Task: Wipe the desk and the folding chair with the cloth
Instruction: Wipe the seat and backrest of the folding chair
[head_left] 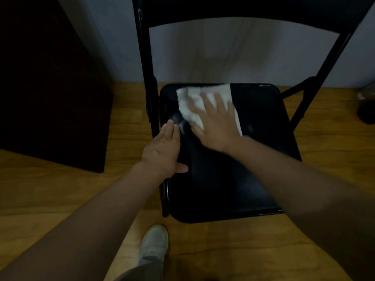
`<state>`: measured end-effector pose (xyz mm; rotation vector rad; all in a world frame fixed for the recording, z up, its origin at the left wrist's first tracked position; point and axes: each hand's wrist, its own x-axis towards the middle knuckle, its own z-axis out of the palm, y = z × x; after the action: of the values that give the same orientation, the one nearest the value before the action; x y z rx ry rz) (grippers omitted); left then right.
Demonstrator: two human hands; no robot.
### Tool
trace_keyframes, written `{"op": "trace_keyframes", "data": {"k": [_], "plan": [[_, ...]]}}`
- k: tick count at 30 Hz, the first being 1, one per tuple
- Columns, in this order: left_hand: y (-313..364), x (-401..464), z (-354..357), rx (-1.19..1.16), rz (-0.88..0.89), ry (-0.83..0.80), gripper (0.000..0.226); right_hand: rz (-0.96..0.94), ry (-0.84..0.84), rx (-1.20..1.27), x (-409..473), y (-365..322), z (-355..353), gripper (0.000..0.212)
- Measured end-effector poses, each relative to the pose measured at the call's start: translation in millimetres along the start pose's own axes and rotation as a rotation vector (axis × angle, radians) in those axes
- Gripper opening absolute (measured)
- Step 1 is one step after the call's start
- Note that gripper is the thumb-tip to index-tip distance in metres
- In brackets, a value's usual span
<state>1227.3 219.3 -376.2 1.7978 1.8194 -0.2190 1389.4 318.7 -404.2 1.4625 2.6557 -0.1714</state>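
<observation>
A black folding chair (263, 138) stands in front of me on the wooden floor, its seat facing up and its backrest at the top of the view. A white cloth (192, 106) lies on the far left part of the seat. My right hand (215, 126) presses flat on the cloth with fingers spread, and the hand looks blurred. My left hand (164, 151) rests flat on the seat's left edge, thumb out, holding nothing.
A dark wooden cabinet or desk side (50, 88) stands to the left. A grey wall runs behind the chair. A dark object (367, 112) sits on the floor at the right edge. My shoe (154, 244) is on the floor just before the seat.
</observation>
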Motion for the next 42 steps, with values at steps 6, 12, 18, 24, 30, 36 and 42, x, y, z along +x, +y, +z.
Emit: {"op": "trace_keyframes", "data": {"k": [6, 12, 18, 24, 30, 36, 42], "plan": [[-11, -7, -14, -0.012, 0.064, -0.087, 0.130, -0.103, -0.085, -0.060, -165, -34, 24, 0.077], [-3, -5, -2, 0.057, 0.056, -0.024, 0.126, -0.049, -0.200, -0.057, -195, -69, 30, 0.089], [-6, 0, 5, 0.111, 0.035, -0.011, 0.131, 0.175, -0.038, 0.030, -77, -26, 19, 0.078], [-4, 1, 9, 0.118, 0.019, -0.009, 0.130, 0.249, -0.011, 0.031, 44, 40, 2, 0.077], [-1, -3, 5, 0.098, 0.008, -0.010, 0.129, 0.250, -0.015, 0.026, 39, 84, -7, 0.072], [0, -6, 0, 0.081, 0.009, -0.043, 0.129, 0.189, 0.021, -0.017, -104, 68, 15, 0.072], [2, -5, 2, 0.089, -0.001, -0.033, 0.130, 0.142, -0.031, 0.040, -208, 31, 31, 0.074]]}}
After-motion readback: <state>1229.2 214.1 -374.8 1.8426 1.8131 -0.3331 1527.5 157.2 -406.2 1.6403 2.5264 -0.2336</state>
